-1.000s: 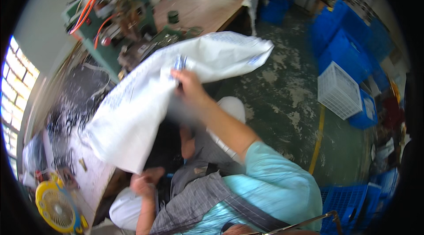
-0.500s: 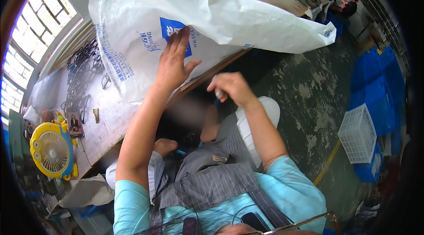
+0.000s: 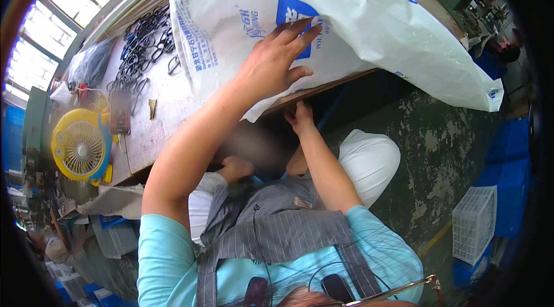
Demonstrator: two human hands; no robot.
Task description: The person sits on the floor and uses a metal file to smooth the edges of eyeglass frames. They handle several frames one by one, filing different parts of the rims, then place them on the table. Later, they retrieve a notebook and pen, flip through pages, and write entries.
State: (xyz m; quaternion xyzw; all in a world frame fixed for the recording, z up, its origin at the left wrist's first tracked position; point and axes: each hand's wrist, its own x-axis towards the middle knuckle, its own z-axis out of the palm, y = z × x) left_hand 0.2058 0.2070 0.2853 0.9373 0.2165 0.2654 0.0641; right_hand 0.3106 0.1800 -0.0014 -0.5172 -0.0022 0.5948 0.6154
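White woven plastic sack lies ahead of you across the table, long axis running left-near to right-far. Your right hand grips its near edge underneath; your left hand, fingers spread, presses flat on top.

Yellow desk fan far left of hands on worktop; black metal rings behind it; white crate far right on floor.
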